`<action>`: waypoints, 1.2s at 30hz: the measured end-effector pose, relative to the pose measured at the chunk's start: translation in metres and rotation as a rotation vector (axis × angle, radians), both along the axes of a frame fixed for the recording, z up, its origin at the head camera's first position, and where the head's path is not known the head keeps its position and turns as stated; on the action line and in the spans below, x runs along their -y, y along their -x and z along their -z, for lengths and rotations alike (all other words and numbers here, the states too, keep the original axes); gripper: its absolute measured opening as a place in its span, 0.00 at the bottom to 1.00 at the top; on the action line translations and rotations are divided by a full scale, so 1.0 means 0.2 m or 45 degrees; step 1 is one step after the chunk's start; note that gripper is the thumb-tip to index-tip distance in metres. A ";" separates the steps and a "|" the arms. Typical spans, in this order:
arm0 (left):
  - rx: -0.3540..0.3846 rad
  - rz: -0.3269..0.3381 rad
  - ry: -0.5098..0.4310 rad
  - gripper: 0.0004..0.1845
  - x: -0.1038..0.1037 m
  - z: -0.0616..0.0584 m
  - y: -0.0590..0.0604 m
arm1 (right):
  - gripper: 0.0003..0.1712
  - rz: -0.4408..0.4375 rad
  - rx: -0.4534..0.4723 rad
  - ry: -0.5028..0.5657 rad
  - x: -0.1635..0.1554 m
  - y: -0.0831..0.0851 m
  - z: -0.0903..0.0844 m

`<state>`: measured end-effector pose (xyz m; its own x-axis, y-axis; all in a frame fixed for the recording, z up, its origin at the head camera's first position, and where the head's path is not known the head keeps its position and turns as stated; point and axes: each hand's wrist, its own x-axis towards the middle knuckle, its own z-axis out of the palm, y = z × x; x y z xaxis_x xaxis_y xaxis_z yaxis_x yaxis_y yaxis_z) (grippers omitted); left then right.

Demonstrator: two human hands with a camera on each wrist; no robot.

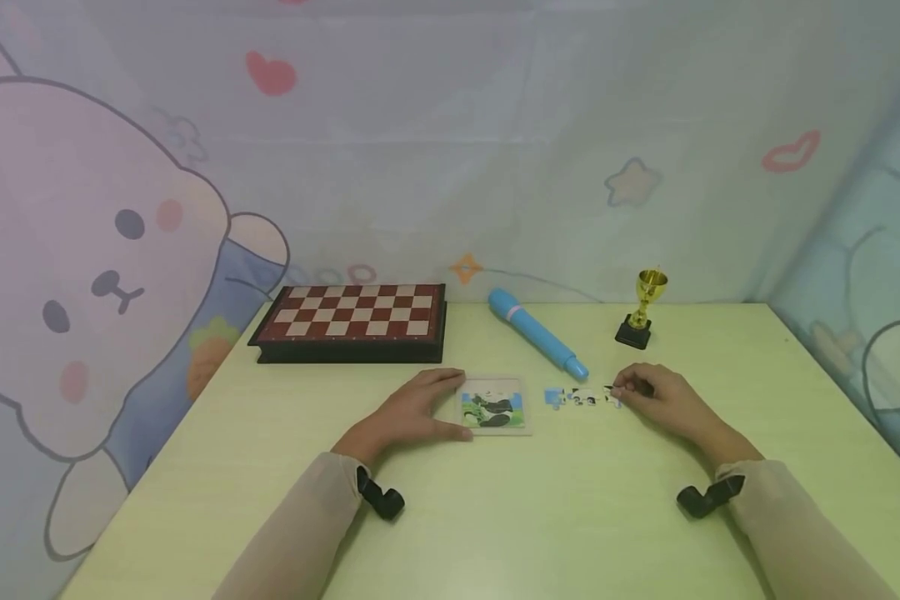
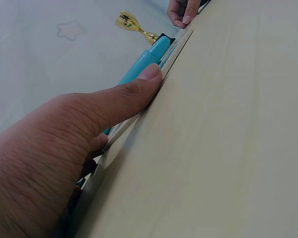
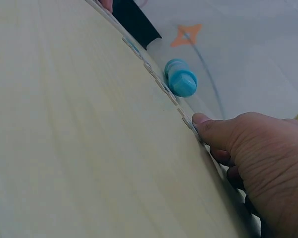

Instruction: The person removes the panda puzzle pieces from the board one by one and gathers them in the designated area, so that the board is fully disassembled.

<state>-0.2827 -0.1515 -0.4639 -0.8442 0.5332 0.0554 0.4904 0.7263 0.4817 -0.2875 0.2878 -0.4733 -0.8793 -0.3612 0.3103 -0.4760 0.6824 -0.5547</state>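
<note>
A small puzzle tray (image 1: 527,408) lies flat on the table, partly filled with a panda picture. My left hand (image 1: 420,408) holds it at its left side, thumb at the near edge and fingers at the far edge. In the left wrist view the thumb of the left hand (image 2: 114,106) lies along the tray's edge. Several loose jigsaw pieces (image 1: 585,397) lie in a row right of the tray. At the row's right end, my right hand (image 1: 660,398) pinches a black-and-white jigsaw piece (image 1: 613,400). The right hand (image 3: 253,144) hides part of that piece.
Behind the tray stands a brown-and-white chessboard box (image 1: 352,321). A blue capped tube (image 1: 540,333) lies diagonally behind the loose pieces. Farther right stands a small gold trophy (image 1: 645,304) on a black base. A printed cloth (image 1: 450,150) hangs along the table's back edge.
</note>
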 end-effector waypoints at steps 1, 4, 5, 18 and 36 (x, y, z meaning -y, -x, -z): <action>-0.002 -0.001 0.005 0.56 0.00 0.00 0.00 | 0.06 0.002 0.000 -0.001 0.00 0.00 0.00; -0.011 0.001 0.006 0.56 0.00 0.00 0.00 | 0.07 0.003 0.013 -0.005 0.00 0.00 0.00; -0.012 0.003 0.004 0.56 0.00 0.01 0.00 | 0.07 0.004 0.017 -0.007 0.00 0.01 0.00; -0.004 0.015 -0.013 0.55 0.01 0.00 0.01 | 0.09 -0.067 -0.404 0.227 0.14 0.00 -0.02; -0.027 0.039 0.009 0.55 0.02 0.01 0.01 | 0.15 -0.421 -0.234 -0.065 1.03 0.07 -0.01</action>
<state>-0.2839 -0.1561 -0.4666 -0.8262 0.5591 0.0691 0.5224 0.7143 0.4657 -0.3018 0.0811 -0.4714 -0.6440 -0.6355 0.4260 -0.7636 0.4998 -0.4087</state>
